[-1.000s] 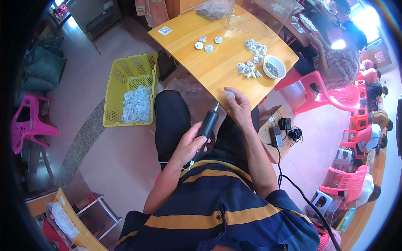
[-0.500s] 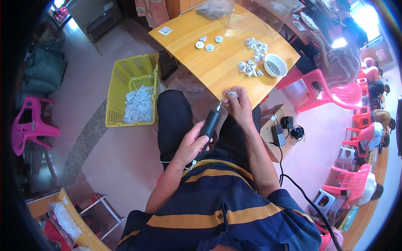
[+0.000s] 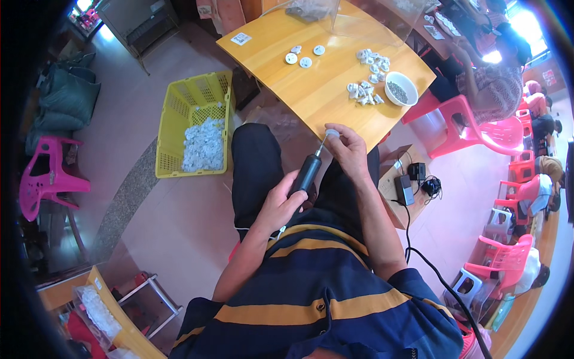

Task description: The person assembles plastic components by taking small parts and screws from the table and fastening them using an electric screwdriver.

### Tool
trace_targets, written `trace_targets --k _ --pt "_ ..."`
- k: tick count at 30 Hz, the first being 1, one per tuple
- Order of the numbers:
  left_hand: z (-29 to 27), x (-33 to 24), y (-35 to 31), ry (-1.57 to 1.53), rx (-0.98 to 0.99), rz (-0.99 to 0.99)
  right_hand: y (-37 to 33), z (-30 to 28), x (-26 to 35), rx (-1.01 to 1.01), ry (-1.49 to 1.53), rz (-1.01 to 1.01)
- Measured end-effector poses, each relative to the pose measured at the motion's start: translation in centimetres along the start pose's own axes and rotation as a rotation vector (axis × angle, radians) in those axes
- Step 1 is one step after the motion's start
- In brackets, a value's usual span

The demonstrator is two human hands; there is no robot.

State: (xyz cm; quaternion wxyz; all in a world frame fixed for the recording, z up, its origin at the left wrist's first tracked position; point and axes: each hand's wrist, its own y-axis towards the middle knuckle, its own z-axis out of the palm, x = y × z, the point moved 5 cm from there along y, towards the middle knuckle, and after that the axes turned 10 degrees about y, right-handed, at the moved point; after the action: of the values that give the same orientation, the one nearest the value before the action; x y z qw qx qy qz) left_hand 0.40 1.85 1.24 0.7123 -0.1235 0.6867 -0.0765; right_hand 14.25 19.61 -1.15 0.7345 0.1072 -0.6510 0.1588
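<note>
My left hand (image 3: 278, 202) is wrapped round a black electric screwdriver (image 3: 307, 172), whose thin bit points up and away from me. Between its fingertips my right hand (image 3: 348, 152) pinches a small white round plastic part (image 3: 332, 133), just off the table's near corner. The bit's tip meets or nearly meets that part; contact is too small to make out. On the wooden table (image 3: 281, 72) lie several white discs (image 3: 305, 62) and two loose piles of small white plastic parts (image 3: 361, 93). A white bowl (image 3: 409, 84) beside them holds small grey metal pieces, probably screws.
Left of my knees a yellow plastic crate (image 3: 169, 128) holds many white parts. To the right, a cardboard box (image 3: 391, 206) carries black power adapters (image 3: 417, 172) and a cable. A clear plastic bin (image 3: 371, 27) stands at the table's back. A person sits on a pink chair (image 3: 472, 125).
The white part has tilted in my right fingers, and the screwdriver's bit has come up close to it. The whole view has shifted slightly.
</note>
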Motion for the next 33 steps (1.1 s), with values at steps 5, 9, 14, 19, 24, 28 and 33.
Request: trace_targets --k 5,9,14,19,24,28,33 --pt "0.05 -0.10 0.09 0.025 -0.008 0.008 0.06 0.03 -0.14 -0.009 -0.021 -0.055" --pt "-0.06 0.07 0.09 0.046 -0.014 0.020 0.03 -0.03 -0.22 -0.016 -0.033 -0.081" --pt "-0.03 0.24 0.12 0.041 -0.019 0.021 -0.04 0.08 -0.09 -0.022 -0.068 -0.106" --pt "-0.06 0.41 0.17 0.061 -0.018 0.025 0.03 0.03 -0.30 -0.021 -0.080 -0.127" --pt "0.03 0.37 0.28 0.042 -0.013 0.026 0.05 -0.11 -0.30 -0.014 -0.130 -0.150" --pt "-0.08 0.59 0.24 0.034 -0.013 0.028 -0.03 0.00 0.08 0.000 -0.204 -0.200" --pt "0.03 0.17 0.16 0.021 -0.002 0.013 -0.17 0.09 0.35 0.004 -0.180 -0.203"
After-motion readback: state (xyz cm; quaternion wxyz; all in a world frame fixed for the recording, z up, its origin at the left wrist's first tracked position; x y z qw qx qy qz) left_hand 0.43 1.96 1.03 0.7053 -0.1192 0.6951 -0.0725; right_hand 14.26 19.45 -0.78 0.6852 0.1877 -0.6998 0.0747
